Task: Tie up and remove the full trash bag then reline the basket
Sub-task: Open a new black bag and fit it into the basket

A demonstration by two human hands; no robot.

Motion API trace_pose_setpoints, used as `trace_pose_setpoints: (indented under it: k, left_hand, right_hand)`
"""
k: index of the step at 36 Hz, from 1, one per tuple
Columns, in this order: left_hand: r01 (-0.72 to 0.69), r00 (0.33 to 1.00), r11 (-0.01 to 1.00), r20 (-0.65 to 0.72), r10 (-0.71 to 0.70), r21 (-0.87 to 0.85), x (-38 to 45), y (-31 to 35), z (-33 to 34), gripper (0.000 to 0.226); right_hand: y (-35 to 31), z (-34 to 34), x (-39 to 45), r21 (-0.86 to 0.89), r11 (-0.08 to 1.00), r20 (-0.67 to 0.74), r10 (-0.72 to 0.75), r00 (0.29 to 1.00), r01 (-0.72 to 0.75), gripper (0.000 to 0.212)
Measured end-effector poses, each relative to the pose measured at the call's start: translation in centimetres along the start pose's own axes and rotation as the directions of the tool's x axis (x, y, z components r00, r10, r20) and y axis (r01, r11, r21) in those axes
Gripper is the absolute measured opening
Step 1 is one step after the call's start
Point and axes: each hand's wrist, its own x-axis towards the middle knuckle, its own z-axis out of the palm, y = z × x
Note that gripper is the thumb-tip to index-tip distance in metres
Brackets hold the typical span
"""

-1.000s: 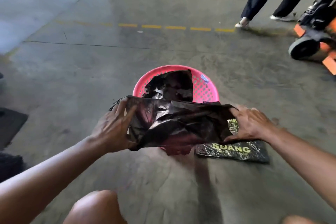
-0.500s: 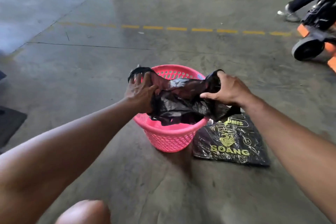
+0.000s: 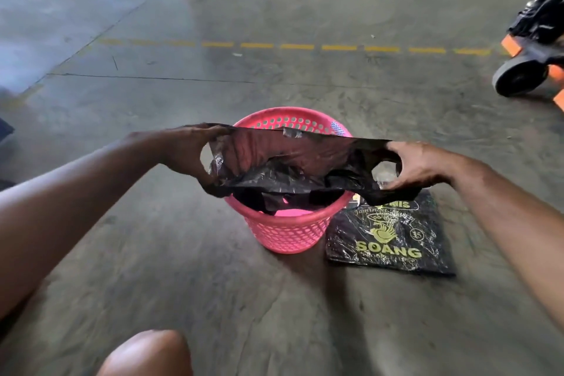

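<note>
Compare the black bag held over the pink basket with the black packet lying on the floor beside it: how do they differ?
The held bag is stretched open between the left hand and right hand above the basket; the packet lies flat on the concrete. The held bag looks plain; the packet carries yellow print reading SOANG. Both are glossy black plastic.
</note>
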Motion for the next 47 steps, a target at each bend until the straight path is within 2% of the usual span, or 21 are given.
trace_pose_setpoints:
  k: [3,5,7,10,12,16,19,21,23,25,27,29,31,34,36,38,40,42,44,47]
  left_hand:
    - [-0.060,0.998,0.998,0.006,0.060,-0.008,-1.9,0.2,1.5,0.141]
    - [-0.089,0.995,0.996,-0.045,0.088,-0.008,-3.3,0.2,3.2,0.135]
    - [-0.050,0.994,0.998,-0.091,0.052,0.024,-4.4,0.2,4.9,0.131]
    - [0.010,0.979,0.999,-0.202,-0.001,0.045,-4.7,-0.1,7.3,0.132]
    - [0.001,0.956,1.000,-0.293,0.000,0.003,-4.3,-0.3,8.5,0.130]
    - [-0.023,0.903,0.999,-0.430,0.003,-0.043,-3.0,-0.5,10.3,0.127]
    - [-0.042,0.878,0.996,-0.479,0.000,-0.078,-1.9,-0.8,11.0,0.122]
    - [-0.074,0.864,0.985,-0.504,-0.016,-0.158,-1.1,-1.1,10.5,0.113]
    - [-0.129,0.858,0.966,-0.513,-0.003,-0.222,-0.1,-1.6,9.7,0.096]
    - [-0.156,0.882,0.922,-0.470,-0.032,-0.356,1.1,-2.4,8.8,0.083]
    - [-0.134,0.924,0.820,-0.370,-0.099,-0.556,1.9,-3.0,7.7,0.075]
    - [-0.106,0.926,0.773,-0.345,-0.151,-0.625,2.9,-3.4,6.7,0.063]
    - [-0.085,0.896,0.760,-0.384,-0.225,-0.644,3.8,-3.7,6.0,0.048]
    - [0.036,0.827,0.733,-0.392,-0.403,-0.679,5.0,-3.8,5.8,0.032]
    - [0.149,0.772,0.776,-0.418,-0.478,-0.613,5.6,-4.0,5.9,0.039]
    - [0.233,0.729,0.841,-0.485,-0.483,-0.488,6.1,-4.4,5.9,0.047]
    - [0.286,0.705,0.884,-0.543,-0.456,-0.370,6.3,-4.6,6.0,0.052]
    - [0.260,0.694,0.921,-0.607,-0.387,-0.289,6.5,-4.6,6.4,0.052]
    - [0.173,0.708,0.950,-0.638,-0.305,-0.262,6.9,-4.3,6.8,0.051]
    - [0.054,0.777,0.974,-0.603,-0.180,-0.222,7.5,-3.8,6.9,0.055]
  right_hand:
    - [-0.3,0.6,-0.6,-0.009,1.000,0.021,-0.012,1.000,0.012,0.091]
    - [-0.2,1.6,-0.9,-0.042,0.999,0.036,-0.022,0.999,0.023,0.092]
    - [0.0,3.1,-1.1,-0.093,0.994,0.035,-0.047,0.998,0.050,0.092]
    - [0.5,5.1,-1.0,-0.137,0.987,-0.020,-0.092,0.996,0.089,0.098]
    - [0.6,5.8,-0.8,-0.166,0.982,-0.084,-0.103,0.991,0.088,0.103]
    - [1.1,7.4,0.2,-0.173,0.985,-0.164,-0.051,0.985,0.022,0.095]
    - [1.9,8.6,1.5,-0.012,1.000,-0.181,-0.003,0.983,0.001,0.083]
    - [2.4,8.7,2.8,0.194,0.981,-0.225,0.032,0.974,0.013,0.060]
    - [2.5,8.0,4.1,0.446,0.894,-0.273,0.085,0.958,0.048,0.023]
    - [2.4,6.8,5.4,0.637,0.768,-0.266,0.131,0.955,0.073,0.020]
    - [2.2,5.7,6.6,0.753,0.657,-0.196,0.165,0.967,0.040,0.015]
    - [1.6,4.8,7.4,0.836,0.549,-0.100,0.171,0.980,-0.010,0.012]
    - [0.9,4.3,8.3,0.871,0.489,-0.052,0.176,0.983,-0.042,0.014]
    - [0.4,4.4,9.6,0.851,0.525,-0.132,0.270,0.954,-0.030,0.021]
    - [0.3,4.7,10.1,0.821,0.567,-0.198,0.384,0.902,-0.062,0.032]
    - [0.1,5.0,10.1,0.798,0.591,-0.233,0.488,0.842,-0.122,0.040]
    - [-0.2,5.3,10.3,0.768,0.631,-0.326,0.534,0.780,-0.111,0.039]
    - [-0.7,5.5,10.2,0.735,0.678,-0.458,0.490,0.742,0.006,0.032]
    - [-1.4,5.4,10.0,0.671,0.723,-0.563,0.354,0.746,0.163,0.024]
    - [-2.5,5.0,10.0,0.593,0.738,-0.556,0.085,0.827,0.323,0.029]
